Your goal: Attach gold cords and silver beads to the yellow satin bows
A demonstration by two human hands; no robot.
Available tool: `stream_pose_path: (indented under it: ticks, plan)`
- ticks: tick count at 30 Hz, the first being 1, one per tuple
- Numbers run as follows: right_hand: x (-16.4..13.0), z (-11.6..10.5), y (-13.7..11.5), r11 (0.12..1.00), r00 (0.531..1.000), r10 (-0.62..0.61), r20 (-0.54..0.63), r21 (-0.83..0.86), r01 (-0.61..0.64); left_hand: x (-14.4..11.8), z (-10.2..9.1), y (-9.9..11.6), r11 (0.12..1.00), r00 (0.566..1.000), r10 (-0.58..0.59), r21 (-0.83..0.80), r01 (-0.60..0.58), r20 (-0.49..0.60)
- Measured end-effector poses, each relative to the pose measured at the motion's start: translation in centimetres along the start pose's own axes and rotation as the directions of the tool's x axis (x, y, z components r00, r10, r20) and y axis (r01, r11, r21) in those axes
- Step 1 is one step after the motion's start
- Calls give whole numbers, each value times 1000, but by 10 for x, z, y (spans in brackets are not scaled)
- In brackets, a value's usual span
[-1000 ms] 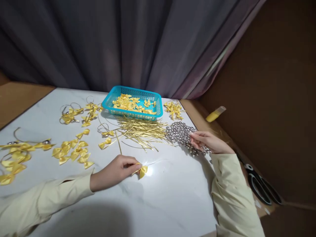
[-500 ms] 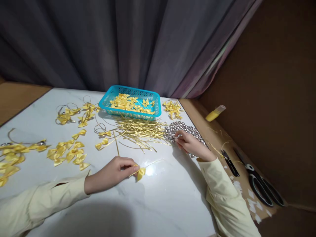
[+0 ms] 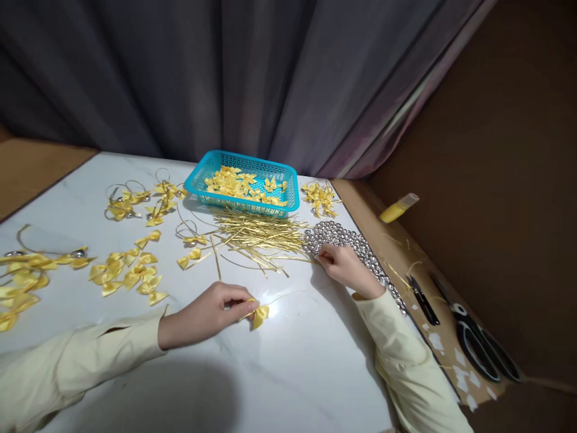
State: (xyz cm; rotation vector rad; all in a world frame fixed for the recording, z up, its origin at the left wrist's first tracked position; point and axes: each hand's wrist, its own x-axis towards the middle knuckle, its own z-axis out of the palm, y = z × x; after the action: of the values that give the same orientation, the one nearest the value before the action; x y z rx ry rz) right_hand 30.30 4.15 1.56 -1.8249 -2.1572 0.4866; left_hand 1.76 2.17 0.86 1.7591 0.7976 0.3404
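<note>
My left hand (image 3: 220,313) is closed in a pinch on a yellow ribbon bow (image 3: 260,316), low over the white tabletop. A thin tie sticks out from the bow toward the right. At the near left edge of a heap of small silver bells (image 3: 336,233), my right hand (image 3: 345,267) has its fingertips drawn together. Whatever they hold, if anything, is hidden by the fingers. Between the hands and the basket lies a loose bundle of gold twist ties (image 3: 256,234).
A blue basket (image 3: 288,207) of yellow bows stands at the back. More bows (image 3: 121,267) lie on the left, some with bells and looped ties. On the brown strip at right are black scissors (image 3: 478,349), small snips (image 3: 424,300), a yellow tube (image 3: 399,207) and paper scraps.
My right hand has drawn slightly back from the bells, and its fingers have curled in more. The left hand still pinches the bow. The view has shifted slightly.
</note>
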Motion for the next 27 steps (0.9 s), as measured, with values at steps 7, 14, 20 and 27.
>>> stream_pose_path:
  ticks: [7,14,20,27]
  plan:
    - [2,10,-2,998,996,-61,-69,-19,59,1,0,-1,1000,1000,11,-6,-11,4]
    - [8,21,-5,981,966,-168,-198,58,183,1,0,-2,1000,1000,4,23,-5,11]
    - [12,22,-5,938,952,-43,-303,317,143,0,0,-4,999,1000,19,27,-19,13]
    - [10,9,0,628,910,251,-330,771,106,0,0,-7,1000,1000,22,12,-22,11]
